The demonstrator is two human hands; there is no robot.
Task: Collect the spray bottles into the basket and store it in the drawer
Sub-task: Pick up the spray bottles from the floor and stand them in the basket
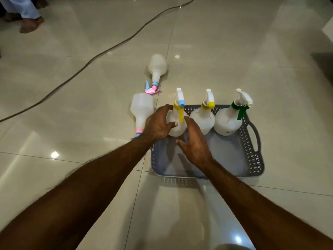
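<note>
The left hand [158, 123] hides the near bottle's [141, 110] spray head, and the bystander [27, 13] is cut off above the shins.

Three spray bottles [201, 116] stand upright in a row along the far side of the basket [252, 156], frame centre-right. Two more bottles [141, 112] lie on the floor [72, 87] just left and above it.
</note>
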